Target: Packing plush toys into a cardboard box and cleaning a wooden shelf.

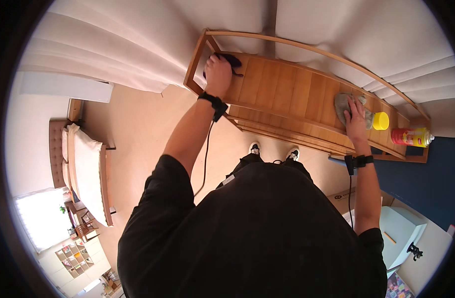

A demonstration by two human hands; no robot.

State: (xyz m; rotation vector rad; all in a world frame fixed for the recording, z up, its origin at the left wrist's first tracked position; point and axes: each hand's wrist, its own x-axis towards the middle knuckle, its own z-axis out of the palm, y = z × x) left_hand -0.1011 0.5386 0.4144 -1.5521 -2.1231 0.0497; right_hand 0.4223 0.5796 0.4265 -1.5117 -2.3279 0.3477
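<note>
A slatted wooden shelf (282, 84) with a raised rail runs across the far side in front of me. At its left end, my left hand (218, 74) is closed on a dark soft item (230, 60) with a thin strap; its kind is not clear. Farther right, my right hand (355, 119) grips a bunched grey cloth (342, 107), pressing it against the top slats. Just right of the cloth stands a yellow cap or tub (381, 120). Past it is a red and yellow spray can (410, 137) with a pale nozzle.
Pale curtains (138, 39) hang behind the shelf, whose lower tier (277, 126) shows below the top. A bed (86, 169) stands at the left. On the right are a dark blue surface (421, 174), a cardboard box (342, 198) and a pale blue cabinet (401, 228).
</note>
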